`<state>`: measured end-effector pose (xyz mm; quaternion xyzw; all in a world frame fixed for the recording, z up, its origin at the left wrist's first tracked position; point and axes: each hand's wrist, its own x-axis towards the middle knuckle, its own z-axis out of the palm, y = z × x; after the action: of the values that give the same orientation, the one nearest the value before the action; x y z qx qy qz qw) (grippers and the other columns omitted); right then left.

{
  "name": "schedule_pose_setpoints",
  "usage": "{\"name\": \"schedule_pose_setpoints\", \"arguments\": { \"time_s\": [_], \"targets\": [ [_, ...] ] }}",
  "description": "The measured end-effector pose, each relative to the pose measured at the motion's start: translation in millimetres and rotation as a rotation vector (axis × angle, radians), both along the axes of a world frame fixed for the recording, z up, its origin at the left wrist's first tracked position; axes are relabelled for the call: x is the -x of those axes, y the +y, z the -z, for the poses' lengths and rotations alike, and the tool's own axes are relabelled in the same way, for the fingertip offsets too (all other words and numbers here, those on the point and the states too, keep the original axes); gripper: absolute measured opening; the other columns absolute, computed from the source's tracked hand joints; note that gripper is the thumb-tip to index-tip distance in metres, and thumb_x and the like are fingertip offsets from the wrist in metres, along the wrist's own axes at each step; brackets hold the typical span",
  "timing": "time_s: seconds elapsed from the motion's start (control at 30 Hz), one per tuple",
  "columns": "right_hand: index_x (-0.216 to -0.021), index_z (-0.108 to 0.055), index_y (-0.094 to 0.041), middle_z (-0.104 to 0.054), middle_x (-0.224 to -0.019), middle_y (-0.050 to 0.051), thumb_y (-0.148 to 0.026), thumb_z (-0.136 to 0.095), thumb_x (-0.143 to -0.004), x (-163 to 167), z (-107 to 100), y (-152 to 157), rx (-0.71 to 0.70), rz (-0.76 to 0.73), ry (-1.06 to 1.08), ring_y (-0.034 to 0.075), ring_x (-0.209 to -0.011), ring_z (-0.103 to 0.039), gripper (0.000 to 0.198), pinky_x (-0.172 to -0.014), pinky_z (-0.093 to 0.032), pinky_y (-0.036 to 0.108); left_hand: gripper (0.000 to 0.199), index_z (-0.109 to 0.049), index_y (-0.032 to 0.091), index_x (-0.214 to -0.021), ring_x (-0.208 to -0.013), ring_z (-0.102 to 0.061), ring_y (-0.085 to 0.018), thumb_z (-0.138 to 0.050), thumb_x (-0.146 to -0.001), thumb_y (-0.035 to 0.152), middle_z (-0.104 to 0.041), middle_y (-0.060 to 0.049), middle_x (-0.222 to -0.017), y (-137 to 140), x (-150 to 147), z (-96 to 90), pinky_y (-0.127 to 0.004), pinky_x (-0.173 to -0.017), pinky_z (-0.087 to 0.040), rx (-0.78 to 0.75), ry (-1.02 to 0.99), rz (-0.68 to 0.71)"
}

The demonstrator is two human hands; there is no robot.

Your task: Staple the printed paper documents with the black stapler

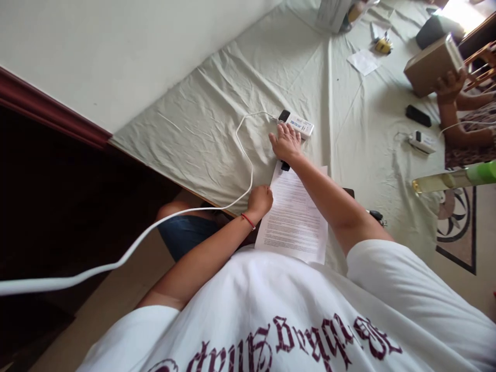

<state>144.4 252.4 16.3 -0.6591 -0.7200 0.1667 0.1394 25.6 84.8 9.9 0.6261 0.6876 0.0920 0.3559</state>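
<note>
My right hand (285,142) reaches forward, palm down with its fingers spread. Its fingertips touch the near side of a white box-shaped device (306,128), which looks like a power strip with blue print. A black block (284,115) sits on its left end, where a white cable (251,175) comes out. Under my right wrist a small black object (285,166) lies at the top of a printed sheet of paper (296,217). My left hand (260,200), below a red bracelet, is closed in a fist at the sheet's left edge; whatever its fingers hold is hidden.
The cable crosses the table edge and runs off left. A wrinkled pale cloth (209,103) covers the table, beside a white wall. At right, another person's hand (451,82) holds a brown box (432,64), near a black case (418,115), a second white device (422,142) and a bottle (449,181).
</note>
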Motion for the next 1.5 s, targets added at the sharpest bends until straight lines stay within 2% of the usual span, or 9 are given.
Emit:
{"name": "schedule_pose_setpoints", "arguments": {
  "time_s": [0.17, 0.63, 0.8, 0.97, 1.07, 1.17, 1.33, 1.4, 1.5],
  "targets": [
    [-0.150, -0.047, -0.019, -0.038, -0.164, 0.014, -0.049, -0.037, -0.103, 5, 19, -1, -0.042, -0.004, -0.006, 0.033, -0.157, -0.019, 0.057, -0.123, -0.003, 0.070, 0.034, -0.076, 0.010, -0.100, -0.091, -0.072, -0.026, -0.044, -0.101, 0.021, -0.077, -0.019, -0.100, 0, 2, -3.1, -0.031, -0.074, -0.045, 0.024, -0.033, 0.002],
    [-0.140, -0.054, -0.021, -0.056, -0.145, 0.015, -0.059, -0.021, -0.106, 5, 21, -15, -0.115, -0.024, -0.076, 0.035, -0.156, -0.019, 0.060, -0.123, -0.004, 0.071, 0.034, -0.073, 0.011, -0.097, -0.089, -0.071, -0.025, -0.041, -0.101, 0.021, -0.077, -0.017, -0.095, -5, 4, -2.7, -0.031, -0.071, -0.042, 0.044, -0.077, -0.002],
    [-0.131, -0.059, -0.019, -0.058, -0.143, 0.015, -0.060, -0.019, -0.106, 4, 14, -8, -0.096, 0.023, -0.033, 0.036, -0.151, -0.028, 0.063, -0.121, -0.014, 0.069, 0.036, -0.074, 0.010, -0.098, -0.088, -0.071, -0.026, -0.040, -0.102, 0.020, -0.077, -0.018, -0.095, -4, 2, -3.2, -0.031, -0.072, -0.043, 0.000, -0.047, 0.018],
    [-0.124, -0.061, -0.022, -0.065, -0.131, 0.013, -0.054, -0.014, -0.108, -19, -3, -5, -0.137, 0.106, 0.085, 0.031, -0.133, -0.052, 0.059, -0.115, -0.036, 0.055, 0.036, -0.075, 0.011, -0.099, -0.090, -0.070, -0.026, -0.041, -0.101, 0.019, -0.076, -0.018, -0.097, -4, 0, -1.8, -0.032, -0.075, -0.044, -0.010, 0.015, 0.021],
    [-0.124, -0.059, -0.021, -0.067, -0.126, 0.013, -0.048, -0.023, -0.108, -45, -17, -35, -0.190, 0.135, 0.117, 0.029, -0.126, -0.057, 0.048, -0.111, -0.040, 0.051, 0.037, -0.075, 0.011, -0.099, -0.090, -0.070, -0.026, -0.039, -0.101, 0.020, -0.076, -0.017, -0.097, -4, 0, -1.7, -0.032, -0.075, -0.044, -0.014, 0.024, 0.028],
    [-0.123, -0.061, -0.020, -0.068, -0.126, 0.014, -0.042, -0.041, -0.102, -72, -21, -87, -0.226, 0.132, 0.114, 0.031, -0.123, -0.057, 0.036, -0.109, -0.042, 0.051, 0.037, -0.075, 0.011, -0.102, -0.091, -0.069, -0.026, -0.040, -0.101, 0.021, -0.076, -0.017, -0.101, -5, 0, -1.7, -0.032, -0.074, -0.043, -0.024, 0.008, 0.027],
    [-0.113, -0.067, -0.020, -0.068, -0.126, 0.016, -0.033, -0.047, -0.096, -99, -1, -173, -0.185, 0.098, 0.047, 0.033, -0.125, -0.054, 0.030, -0.110, -0.043, 0.054, 0.034, -0.075, 0.012, -0.101, -0.091, -0.068, -0.025, -0.041, -0.100, 0.019, -0.075, -0.017, -0.099, -5, 0, -0.8, -0.031, -0.075, -0.043, -0.022, -0.012, 0.008],
    [-0.103, -0.070, -0.020, -0.068, -0.126, 0.015, -0.031, -0.047, -0.095, -103, 9, -197, -0.168, 0.082, 0.027, 0.033, -0.126, -0.054, 0.026, -0.113, -0.041, 0.052, 0.034, -0.075, 0.012, -0.098, -0.091, -0.068, -0.025, -0.042, -0.099, 0.019, -0.075, -0.017, -0.098, -4, 0, 0.4, -0.032, -0.077, -0.043, -0.024, -0.033, -0.002],
    [-0.104, -0.071, -0.020, -0.066, -0.130, 0.015, -0.029, -0.049, -0.093, -107, 18, -220, -0.165, 0.127, -0.001, 0.032, -0.125, -0.054, 0.026, -0.114, -0.041, 0.052, 0.030, -0.073, 0.014, -0.086, -0.088, -0.066, -0.025, -0.045, -0.097, 0.018, -0.073, -0.015, -0.090, -3, 1, 2.9, -0.032, -0.078, -0.042, -0.009, -0.144, -0.074]
  ]
}}
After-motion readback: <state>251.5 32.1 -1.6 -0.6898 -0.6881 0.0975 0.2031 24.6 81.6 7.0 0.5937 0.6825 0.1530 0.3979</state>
